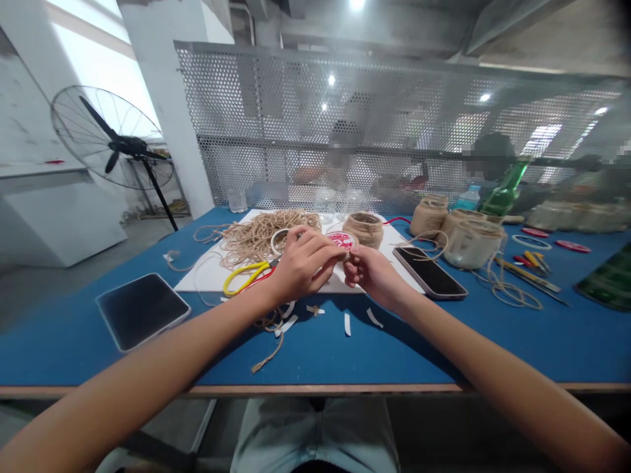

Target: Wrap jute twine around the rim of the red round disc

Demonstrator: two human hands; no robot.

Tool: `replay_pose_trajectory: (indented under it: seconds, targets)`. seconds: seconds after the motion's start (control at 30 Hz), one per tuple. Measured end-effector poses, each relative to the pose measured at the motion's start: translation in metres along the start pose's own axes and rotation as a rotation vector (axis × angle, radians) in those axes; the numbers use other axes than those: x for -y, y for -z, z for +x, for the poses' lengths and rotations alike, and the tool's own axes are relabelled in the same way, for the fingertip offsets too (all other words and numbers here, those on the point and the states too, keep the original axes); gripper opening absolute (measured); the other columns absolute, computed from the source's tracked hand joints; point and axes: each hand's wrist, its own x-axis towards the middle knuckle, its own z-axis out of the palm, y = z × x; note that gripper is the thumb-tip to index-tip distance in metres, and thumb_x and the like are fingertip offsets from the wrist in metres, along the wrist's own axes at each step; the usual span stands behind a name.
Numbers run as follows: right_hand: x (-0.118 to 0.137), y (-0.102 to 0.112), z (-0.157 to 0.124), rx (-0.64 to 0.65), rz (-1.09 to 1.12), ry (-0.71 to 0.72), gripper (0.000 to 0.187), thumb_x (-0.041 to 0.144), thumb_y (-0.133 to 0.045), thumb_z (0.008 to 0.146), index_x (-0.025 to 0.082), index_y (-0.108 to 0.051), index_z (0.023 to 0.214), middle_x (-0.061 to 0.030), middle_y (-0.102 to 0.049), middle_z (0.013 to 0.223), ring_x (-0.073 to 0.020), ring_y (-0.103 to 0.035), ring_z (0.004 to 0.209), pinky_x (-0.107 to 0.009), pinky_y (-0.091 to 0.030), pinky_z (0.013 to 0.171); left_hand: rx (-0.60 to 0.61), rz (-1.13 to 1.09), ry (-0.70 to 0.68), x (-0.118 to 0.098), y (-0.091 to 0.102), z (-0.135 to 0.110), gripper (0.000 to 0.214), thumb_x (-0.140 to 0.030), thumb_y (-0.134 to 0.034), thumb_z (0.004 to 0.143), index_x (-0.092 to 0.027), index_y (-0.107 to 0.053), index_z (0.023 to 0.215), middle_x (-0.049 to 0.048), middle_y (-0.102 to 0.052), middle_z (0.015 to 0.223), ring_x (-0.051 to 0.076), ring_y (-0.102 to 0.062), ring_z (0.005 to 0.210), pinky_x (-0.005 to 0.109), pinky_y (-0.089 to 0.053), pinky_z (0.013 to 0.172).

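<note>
My left hand [308, 263] and my right hand [372, 272] meet above the white sheet [207, 272], fingers closed at the edge of a tape roll [341, 239] with a round red-and-white face. The left fingers partly cover it, and the right thumb and fingers pinch its near right side. Just behind stands a twine-wrapped jar [363, 230]. A heap of loose jute twine [261, 233] lies beyond my left hand. Yellow-handled scissors [244, 276] lie by my left wrist, partly hidden. A white ring [277, 243] shows beside the left fingers.
White paper strips [348, 324] and twine scraps lie near the front edge. A tablet [142, 311] is at left, a phone [431, 272] at right. Further right are wrapped jars [473, 243], a green bottle [510, 187] and tools [535, 259]. A perforated screen [276, 112] stands behind.
</note>
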Motion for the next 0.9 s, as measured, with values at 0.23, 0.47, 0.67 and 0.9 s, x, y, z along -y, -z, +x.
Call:
replay_pose_trajectory:
  seconds: [0.23, 0.47, 0.67, 0.9]
  targets:
    - [0.0025, 0.0024, 0.0018, -0.018, -0.02, -0.024, 0.018, 0.026, -0.049, 0.074, 0.018, -0.044, 0.059, 0.0048, -0.042, 0.049, -0.0064, -0.035, 0.042, -0.023, -0.033, 0.045, -0.024, 0.022, -0.017, 0.0017, -0.0012, 0.0014, 0.016, -0.018, -0.053, 0.078, -0.023, -0.058, 0.093, 0.0, -0.062, 0.083, 0.015, -0.048, 0.082, 0.036, -0.03, 0.086]
    - [0.0011, 0.0073, 0.0033, -0.007, -0.002, -0.02, 0.016, 0.026, -0.049, 0.073, 0.018, -0.046, 0.06, 0.005, -0.042, 0.048, -0.0066, -0.035, 0.042, -0.022, -0.032, 0.045, 0.003, -0.025, -0.026, 0.0048, -0.0019, 0.0017, 0.02, -0.021, -0.054, 0.078, -0.024, -0.058, 0.098, 0.0013, -0.06, 0.088, 0.016, -0.048, 0.086, 0.036, -0.03, 0.085]
    - [0.0063, 0.0073, 0.0015, 0.047, 0.054, -0.064, 0.015, 0.025, -0.047, 0.074, 0.017, -0.048, 0.061, 0.005, -0.041, 0.049, -0.0067, -0.036, 0.043, -0.022, -0.033, 0.046, 0.023, -0.075, -0.004, 0.0058, 0.0001, 0.0052, 0.021, -0.021, -0.054, 0.08, -0.026, -0.06, 0.099, 0.0018, -0.059, 0.087, 0.015, -0.047, 0.085, 0.035, -0.03, 0.082]
    - [0.0088, 0.0047, 0.0002, 0.052, 0.026, -0.124, 0.018, 0.029, -0.049, 0.075, 0.016, -0.051, 0.063, 0.0042, -0.042, 0.05, -0.0075, -0.038, 0.044, -0.024, -0.037, 0.047, 0.04, -0.082, -0.009, 0.0067, -0.0005, 0.0047, 0.02, -0.022, -0.054, 0.08, -0.027, -0.06, 0.098, 0.0014, -0.059, 0.086, 0.015, -0.047, 0.084, 0.035, -0.029, 0.082]
